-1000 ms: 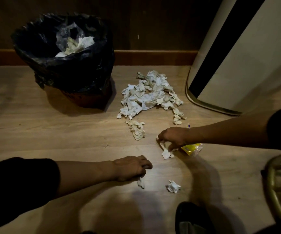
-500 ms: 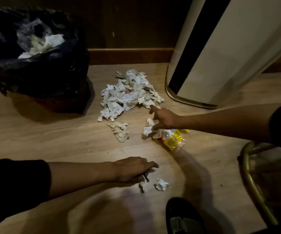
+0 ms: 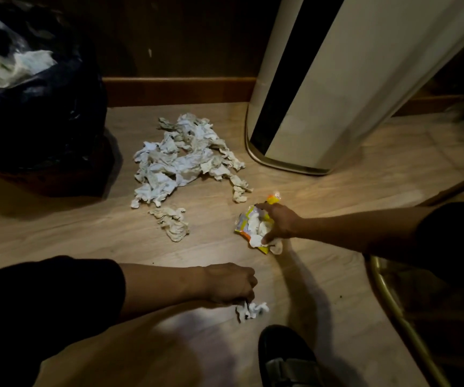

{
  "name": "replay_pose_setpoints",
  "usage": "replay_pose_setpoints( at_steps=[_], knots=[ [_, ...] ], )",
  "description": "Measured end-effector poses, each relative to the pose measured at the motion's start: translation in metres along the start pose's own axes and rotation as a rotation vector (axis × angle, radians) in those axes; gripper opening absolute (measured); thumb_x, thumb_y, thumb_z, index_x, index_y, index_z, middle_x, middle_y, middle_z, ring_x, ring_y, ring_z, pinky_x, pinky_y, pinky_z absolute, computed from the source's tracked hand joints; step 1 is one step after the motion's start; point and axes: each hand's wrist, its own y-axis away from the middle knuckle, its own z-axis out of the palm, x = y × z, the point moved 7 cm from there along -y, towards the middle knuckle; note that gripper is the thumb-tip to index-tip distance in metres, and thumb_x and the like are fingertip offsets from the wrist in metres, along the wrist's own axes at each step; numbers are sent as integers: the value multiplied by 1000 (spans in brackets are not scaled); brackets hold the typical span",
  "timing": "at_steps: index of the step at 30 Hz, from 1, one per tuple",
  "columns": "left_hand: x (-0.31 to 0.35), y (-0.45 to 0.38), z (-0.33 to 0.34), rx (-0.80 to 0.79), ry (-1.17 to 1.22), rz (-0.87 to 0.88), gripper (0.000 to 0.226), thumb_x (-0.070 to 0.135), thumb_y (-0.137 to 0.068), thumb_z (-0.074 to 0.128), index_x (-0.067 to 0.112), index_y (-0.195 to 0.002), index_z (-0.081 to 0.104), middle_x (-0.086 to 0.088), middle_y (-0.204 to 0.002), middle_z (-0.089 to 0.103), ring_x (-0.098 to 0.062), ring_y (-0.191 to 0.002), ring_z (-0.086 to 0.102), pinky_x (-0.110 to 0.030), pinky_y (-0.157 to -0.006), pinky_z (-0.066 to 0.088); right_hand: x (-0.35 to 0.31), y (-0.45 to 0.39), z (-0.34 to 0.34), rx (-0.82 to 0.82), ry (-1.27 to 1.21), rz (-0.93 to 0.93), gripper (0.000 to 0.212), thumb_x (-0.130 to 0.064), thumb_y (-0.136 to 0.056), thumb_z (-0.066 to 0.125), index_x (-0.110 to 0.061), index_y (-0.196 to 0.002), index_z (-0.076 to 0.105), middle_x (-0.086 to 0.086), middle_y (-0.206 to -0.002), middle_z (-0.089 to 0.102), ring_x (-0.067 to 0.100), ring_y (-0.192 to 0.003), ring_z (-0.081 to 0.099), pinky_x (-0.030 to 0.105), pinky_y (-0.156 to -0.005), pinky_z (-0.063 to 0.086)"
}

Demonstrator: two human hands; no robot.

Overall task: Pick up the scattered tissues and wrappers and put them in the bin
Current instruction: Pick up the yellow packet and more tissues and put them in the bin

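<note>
A bin [image 3: 38,113] lined with a black bag stands at the far left, with white tissues inside. A big heap of crumpled tissues [image 3: 186,157] lies on the wooden floor beside it, and one loose tissue [image 3: 172,223] lies just in front of the heap. My right hand [image 3: 279,223] grips a yellow wrapper [image 3: 249,226] together with white tissue, just above the floor. My left hand [image 3: 229,283] is closed, its fingertips pinching small white tissue bits [image 3: 250,311] on the floor near me.
A tall white appliance with a black stripe [image 3: 334,88] stands at the back right. A brass-coloured chair frame [image 3: 398,311] is at the right. My black sandal [image 3: 286,358] is at the bottom. A dark wall and wooden skirting [image 3: 177,90] run behind.
My right hand has gathered the yellow wrapper along with the tissue it held. My left hand has closed and pulled the two small tissue bits together. The view has shifted right.
</note>
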Motion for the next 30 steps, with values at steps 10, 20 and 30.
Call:
replay_pose_setpoints(
  at_steps=[10,20,30],
  knots=[
    [-55,55,-28,322,147,-258,27,31,-86,55,15,-106,62,-10,-128,52,-22,-121,46,-35,-101,41,-45,-3,11,80,165,-217,41,-21,-80,72,-16,-121,64,15,-120,51,36,-100,61,37,-85,49],
    [-147,177,-48,486,184,-918,38,46,-76,66,23,-104,55,5,-89,62,-19,-99,51,-37,-95,38,-85,-32,-47,297,448,-217,37,-27,-72,75,-16,-107,67,11,-103,70,33,-112,48,37,-82,36],
    [-159,191,-11,435,324,-948,25,30,-77,71,14,-95,69,-3,-113,50,-13,-98,50,-23,-79,39,-84,-82,-35,229,85,-19,52,-31,-72,83,-2,-110,63,21,-115,66,37,-109,60,35,-81,47]
  ],
)
